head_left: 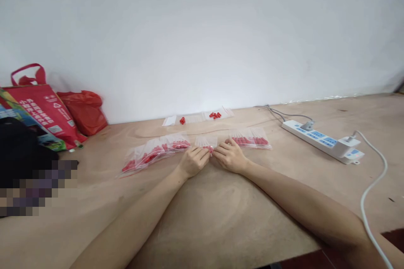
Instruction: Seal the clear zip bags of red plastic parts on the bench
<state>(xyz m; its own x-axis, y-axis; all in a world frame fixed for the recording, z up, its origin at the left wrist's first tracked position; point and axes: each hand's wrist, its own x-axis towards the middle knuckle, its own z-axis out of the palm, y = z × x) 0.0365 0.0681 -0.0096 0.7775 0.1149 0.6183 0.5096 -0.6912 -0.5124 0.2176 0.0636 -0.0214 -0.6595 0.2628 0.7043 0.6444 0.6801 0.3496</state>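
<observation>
A small clear plastic bag (206, 141) lies flat between my hands at mid-table, with white stick-like pieces and small red pieces in it. My left hand (195, 162) has its fingers closed at the bag's lower left, by the red pieces. At the lower right, the bent fingers of my right hand (232, 156) press together on its edge. The fingertips partly hide the bag's near end. A row of similar bags with red contents (154, 151) lies left of my left hand. More filled bags (251, 138) lie just beyond my right hand.
Along the wall are clear bags (197, 118) with a few red pieces. A white power strip (318, 138) with plugs and a cable (375, 185) is on the right. At left stand a printed red bag (47, 109), a red plastic bag (85, 111) and something black (25, 155).
</observation>
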